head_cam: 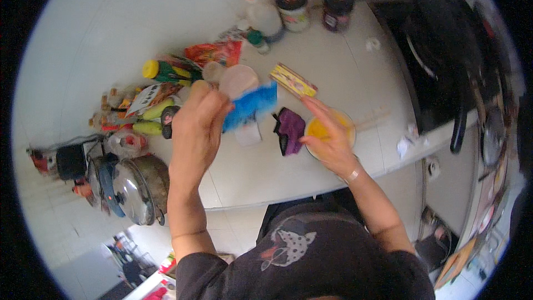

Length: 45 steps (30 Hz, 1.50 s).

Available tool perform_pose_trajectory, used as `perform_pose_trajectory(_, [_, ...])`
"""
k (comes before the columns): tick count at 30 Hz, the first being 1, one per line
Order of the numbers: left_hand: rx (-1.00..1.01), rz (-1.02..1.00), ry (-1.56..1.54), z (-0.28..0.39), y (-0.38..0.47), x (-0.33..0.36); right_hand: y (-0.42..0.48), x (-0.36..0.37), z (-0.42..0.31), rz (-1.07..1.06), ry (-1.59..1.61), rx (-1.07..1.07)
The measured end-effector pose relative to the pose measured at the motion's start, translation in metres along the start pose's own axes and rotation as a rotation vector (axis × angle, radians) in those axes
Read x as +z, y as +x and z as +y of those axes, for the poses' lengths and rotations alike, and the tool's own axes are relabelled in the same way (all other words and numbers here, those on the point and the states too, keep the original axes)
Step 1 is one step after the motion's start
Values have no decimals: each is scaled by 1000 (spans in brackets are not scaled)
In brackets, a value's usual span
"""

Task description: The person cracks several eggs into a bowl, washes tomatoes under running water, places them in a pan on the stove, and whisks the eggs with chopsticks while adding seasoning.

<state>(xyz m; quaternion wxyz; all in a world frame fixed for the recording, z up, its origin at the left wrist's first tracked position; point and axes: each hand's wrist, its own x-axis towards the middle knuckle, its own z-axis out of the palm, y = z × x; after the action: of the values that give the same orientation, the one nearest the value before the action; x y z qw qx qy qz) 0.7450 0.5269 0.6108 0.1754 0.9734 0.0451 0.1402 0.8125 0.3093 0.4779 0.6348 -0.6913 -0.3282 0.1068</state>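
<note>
My left hand [199,110] is raised over the counter, its fingers pinched on a blue plastic packet [255,103] that is blurred by motion. The packet hangs out to the right of the fingers. My right hand [333,148] has its thumb and fingers spread and looks to be over a round bowl [354,132] of yellow contents; whether it touches the rim I cannot tell. Left of the bowl lies a purple and black cloth-like item [291,130]. Behind it is a yellow printed box [293,80]. A pale round lid or dish [239,80] lies partly behind the packet.
Two black-lidded jars [292,8] stand at the back, near a green-capped bottle [258,41]. A red packet [216,53] and green vegetables [150,127] lie to the left. A lidded metal pot [137,191] is at the near left. A black wok [443,29] is at the right.
</note>
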Motion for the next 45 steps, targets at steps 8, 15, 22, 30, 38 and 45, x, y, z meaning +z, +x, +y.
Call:
perform_pose_trajectory(8, [-56,-485,-148,44,-47,54,-88,60,43,-124,735,518])
perform_pose_trajectory(15, [-31,-517,-119,60,-50,92,-121,53,62,-31,676,575])
perform_pose_trajectory(22, [-77,-613,-86,71,-45,113,-137,47,66,-27,615,657])
perform_pose_trajectory(30, [5,-607,-84,69,-48,134,-156,52,73,51,783,700])
perform_pose_trajectory(38, [-23,-621,-56,73,-50,134,-161,57,77,73,654,728])
perform_pose_trajectory(45, [-97,-626,-91,77,-50,132,-159,55,73,92,598,729])
